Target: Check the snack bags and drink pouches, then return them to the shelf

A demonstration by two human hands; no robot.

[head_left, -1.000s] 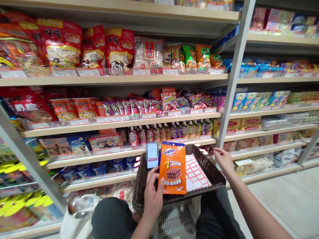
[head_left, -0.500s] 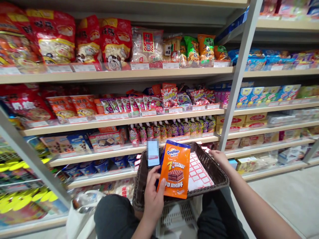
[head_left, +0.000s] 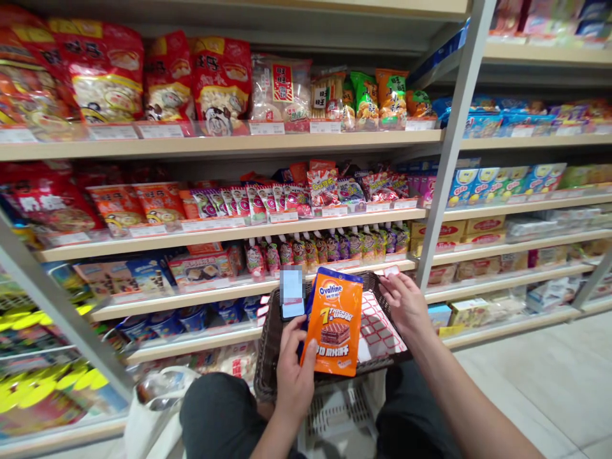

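Hands apart: left hand (head_left: 294, 373) clasping orange wafer pouch (head_left: 332, 325) by lower left edge, right hand (head_left: 410, 306) seemingly pinching red-edged label (head_left: 392, 270). Pouch between hands, above dark basket (head_left: 262, 376); probably light, slick, contents brittle: best held by edges, no squeezing.

Sheet (head_left: 378, 335) in basket (head_left: 268, 357) right of packet (head_left: 333, 324), phone (head_left: 292, 297) left, shelves (head_left: 229, 236) behind.

orange Ovaltine packet (head_left: 333, 325): blue-topped, front showing, tilted over near edge of basket (head_left: 266, 357) | label sheet (head_left: 377, 328): white, red-outlined, basket's right half | loose label (head_left: 391, 270): whitish, near far-right corner
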